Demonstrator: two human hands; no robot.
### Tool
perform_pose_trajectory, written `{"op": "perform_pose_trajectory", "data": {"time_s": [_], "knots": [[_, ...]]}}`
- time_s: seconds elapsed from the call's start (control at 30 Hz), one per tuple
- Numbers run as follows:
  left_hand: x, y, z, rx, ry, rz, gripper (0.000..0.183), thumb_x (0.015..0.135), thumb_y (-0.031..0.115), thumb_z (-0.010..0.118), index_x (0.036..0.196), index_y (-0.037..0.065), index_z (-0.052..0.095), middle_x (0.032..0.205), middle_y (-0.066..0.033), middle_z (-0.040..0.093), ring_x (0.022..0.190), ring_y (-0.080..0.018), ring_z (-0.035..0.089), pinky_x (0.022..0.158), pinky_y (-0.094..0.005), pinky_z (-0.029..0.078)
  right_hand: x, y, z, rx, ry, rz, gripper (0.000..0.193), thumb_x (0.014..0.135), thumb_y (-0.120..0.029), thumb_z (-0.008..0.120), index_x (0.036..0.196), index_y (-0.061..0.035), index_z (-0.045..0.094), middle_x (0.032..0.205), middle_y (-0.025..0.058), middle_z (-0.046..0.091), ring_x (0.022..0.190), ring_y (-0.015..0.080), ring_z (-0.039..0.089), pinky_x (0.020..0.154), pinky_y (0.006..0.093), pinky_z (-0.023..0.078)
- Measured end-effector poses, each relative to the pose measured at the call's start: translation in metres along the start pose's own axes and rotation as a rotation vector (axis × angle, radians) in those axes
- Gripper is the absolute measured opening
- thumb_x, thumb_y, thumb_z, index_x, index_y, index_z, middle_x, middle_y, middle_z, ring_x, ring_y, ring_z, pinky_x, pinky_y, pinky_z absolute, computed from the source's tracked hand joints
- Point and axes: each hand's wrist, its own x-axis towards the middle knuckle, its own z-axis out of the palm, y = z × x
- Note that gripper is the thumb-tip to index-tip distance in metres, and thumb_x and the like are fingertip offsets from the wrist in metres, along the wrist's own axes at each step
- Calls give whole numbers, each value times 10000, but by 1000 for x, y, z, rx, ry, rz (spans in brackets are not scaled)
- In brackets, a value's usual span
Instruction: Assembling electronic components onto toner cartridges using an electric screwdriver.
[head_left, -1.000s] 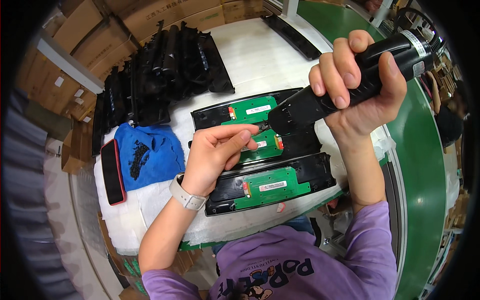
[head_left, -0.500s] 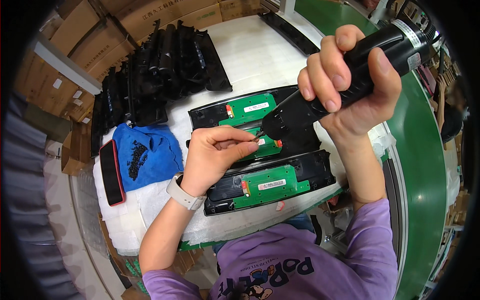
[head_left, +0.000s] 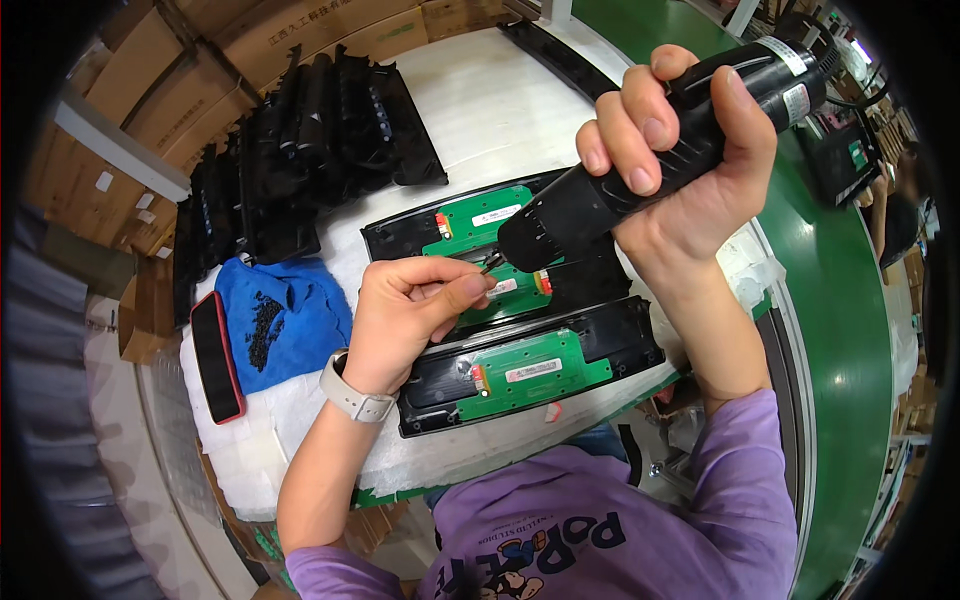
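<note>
My right hand [head_left: 690,170] is wrapped round a black electric screwdriver [head_left: 575,220], tilted with its nose down and to the left. At that nose, the thumb and forefinger of my left hand [head_left: 395,310] pinch a small dark screw [head_left: 491,262]. Both hands hover over the middle black panel [head_left: 590,278], whose green circuit board [head_left: 518,296] is partly hidden by my fingers and the tool. Nearer to me lies another black panel [head_left: 630,340] with a green board [head_left: 545,365]. A third such panel [head_left: 390,240] lies beyond the middle one.
Left of the panels, a blue cloth [head_left: 310,330] bears a heap of small black screws [head_left: 264,330]. Beside it lies a red-edged phone [head_left: 218,360]. Black plastic parts [head_left: 310,150] are stacked at the back left. A green conveyor [head_left: 850,330] runs along the right, with a person [head_left: 905,215] beyond.
The whole view has shifted slightly, so hands and table appear further left. My grip on the screwdriver and screw looks the same. A black panel with a green board now shows at the far right.
</note>
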Motion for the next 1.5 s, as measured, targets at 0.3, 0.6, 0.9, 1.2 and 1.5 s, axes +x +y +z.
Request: {"op": "perform_pose_trajectory", "data": {"time_s": [0.3,0.6,0.9,1.2,1.5], "knots": [[-4,-6,-1,-311,-95,-46,155,845,105,610,921,-30,616,778,-97,630,452,-25,378,437,-154,304,13,9,-6,250,-68,-5,309,879,-341,441,919,-45,516,635,6,449,474,112,416,562,305,396],[7,2,-27,-504,265,53,290,905,186,448,979,-75,553,799,-120,615,492,-71,384,459,-199,301,31,1,-24,-408,-152,15,212,819,-214,512,874,-12,485,588,44,440,399,111,395,439,259,365],[17,-4,-52,-382,383,109,261,808,-42,414,1056,-94,474,982,-222,593,516,-85,422,485,-197,353,35,14,-29,-500,-133,5,193,756,-159,566,724,14,487,530,49,436,379,121,417,385,235,326],[22,-9,-59,-324,340,187,162,887,55,437,1003,-28,515,972,-195,618,488,-56,395,431,-173,317,37,19,-34,-467,-148,14,167,746,-129,636,674,-5,551,500,26,503,395,94,470,398,224,358],[24,-12,-57,-277,331,122,166,899,104,444,964,-13,541,899,-171,638,454,-52,380,409,-177,296,36,22,-29,-535,-260,48,180,736,-138,630,679,-8,518,484,23,478,384,92,455,392,220,349]]}}
